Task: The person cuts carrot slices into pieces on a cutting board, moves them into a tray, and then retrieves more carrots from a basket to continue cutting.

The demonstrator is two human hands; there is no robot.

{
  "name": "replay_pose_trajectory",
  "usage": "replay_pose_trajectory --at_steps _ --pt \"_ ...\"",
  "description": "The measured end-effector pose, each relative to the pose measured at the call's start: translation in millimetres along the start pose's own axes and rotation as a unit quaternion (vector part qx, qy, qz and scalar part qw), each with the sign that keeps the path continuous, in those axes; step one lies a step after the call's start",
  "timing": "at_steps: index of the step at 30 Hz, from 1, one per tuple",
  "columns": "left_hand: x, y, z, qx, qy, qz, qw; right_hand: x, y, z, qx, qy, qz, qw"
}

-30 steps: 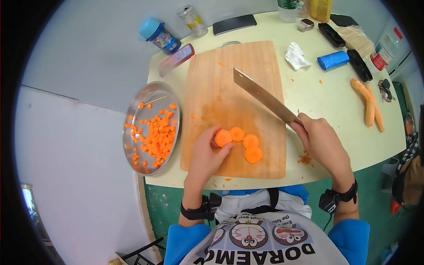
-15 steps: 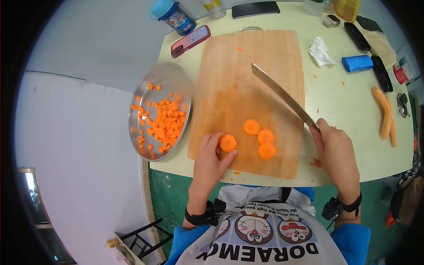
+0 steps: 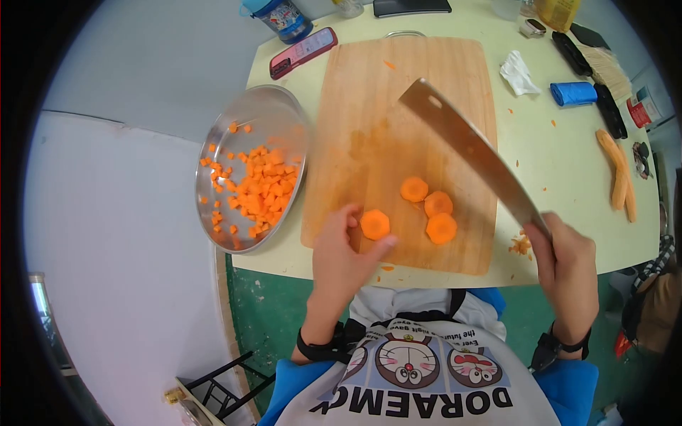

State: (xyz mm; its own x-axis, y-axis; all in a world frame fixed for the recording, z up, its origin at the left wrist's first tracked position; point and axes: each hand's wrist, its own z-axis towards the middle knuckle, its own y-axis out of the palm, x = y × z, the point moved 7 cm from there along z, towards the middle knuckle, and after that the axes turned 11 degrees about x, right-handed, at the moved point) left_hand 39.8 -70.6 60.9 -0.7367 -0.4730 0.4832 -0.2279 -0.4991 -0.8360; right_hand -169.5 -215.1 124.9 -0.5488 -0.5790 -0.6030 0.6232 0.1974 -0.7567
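My right hand (image 3: pixel 566 266) grips the handle of a broad-bladed cleaver (image 3: pixel 479 156), its blade slanting up and left above the wooden cutting board (image 3: pixel 419 64). At the board's lower left, my left hand (image 3: pixel 347 252) is open, thumb and fingers spread around a round carrot slice (image 3: pixel 375 224) without closing on it. To the right of that slice lie more carrot slices (image 3: pixel 414 189), three in a loose cluster. A steel bowl (image 3: pixel 213 128) on the left holds many small carrot cubes (image 3: pixel 263 188).
Two peeled carrots (image 3: pixel 615 167) lie on the right of the table, near a blue roll (image 3: pixel 573 93) and a crumpled tissue (image 3: pixel 519 73). A phone (image 3: pixel 304 52) and a blue bottle (image 3: pixel 280 21) stand behind the bowl. Peel scraps (image 3: pixel 521 245) are by my right hand.
My right hand has moved right, and the cleaver has turned to show more of its flat side. My left fingers have spread wider around the slice. The whole view has shifted slightly.
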Motion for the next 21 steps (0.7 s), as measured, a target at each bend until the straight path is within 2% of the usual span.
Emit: replay_pose_trajectory --at_steps 2,4,5,7,8,10,11,13,14,16,18,21 --pt "-26.2 -17.7 7.1 0.086 -0.122 -0.204 0.968 -10.2 0.8 -11.4 -0.019 -0.004 -0.001 1.000" --pt "-36.2 -45.0 18.7 0.196 -0.114 -0.318 0.921 -28.7 13.8 -20.0 -0.077 -0.076 0.005 0.994" --pt "-30.5 -47.1 26.0 0.196 -0.118 -0.324 0.918 -34.0 22.8 -22.7 -0.106 -0.091 -0.006 0.990" --pt "-15.2 -66.5 37.1 0.292 -0.019 -0.480 0.827 -44.6 37.5 -25.9 -0.122 -0.101 -0.017 0.987" --pt "-21.1 -64.3 40.7 0.294 -0.025 -0.485 0.823 -52.1 43.0 -26.1 -0.132 -0.112 -0.022 0.985" --pt "-7.2 -46.4 51.0 0.132 0.065 -0.452 0.880 -61.0 51.5 -23.6 -0.160 -0.082 -0.029 0.983" --pt "-10.4 -45.5 51.9 0.137 0.061 -0.459 0.876 -61.8 57.2 -24.1 -0.167 -0.075 -0.035 0.982" --pt "-10.4 -26.7 52.6 0.027 0.009 -0.517 0.855 -63.6 62.8 -23.1 -0.180 -0.068 -0.047 0.980" --pt "-11.5 -25.7 51.6 0.028 0.003 -0.523 0.852 -63.8 64.2 -22.2 -0.185 -0.064 -0.059 0.979" --pt "-16.7 -21.0 49.5 0.024 -0.044 -0.582 0.812 -62.7 68.6 -22.5 -0.196 -0.062 -0.076 0.976" --pt "-22.8 -19.8 48.5 0.021 -0.040 -0.594 0.803 -66.3 69.7 -23.6 -0.163 -0.094 -0.061 0.980" --pt "-28.5 -13.9 47.5 0.011 -0.047 -0.601 0.798 -67.5 74.6 -21.4 -0.177 -0.102 -0.073 0.976"
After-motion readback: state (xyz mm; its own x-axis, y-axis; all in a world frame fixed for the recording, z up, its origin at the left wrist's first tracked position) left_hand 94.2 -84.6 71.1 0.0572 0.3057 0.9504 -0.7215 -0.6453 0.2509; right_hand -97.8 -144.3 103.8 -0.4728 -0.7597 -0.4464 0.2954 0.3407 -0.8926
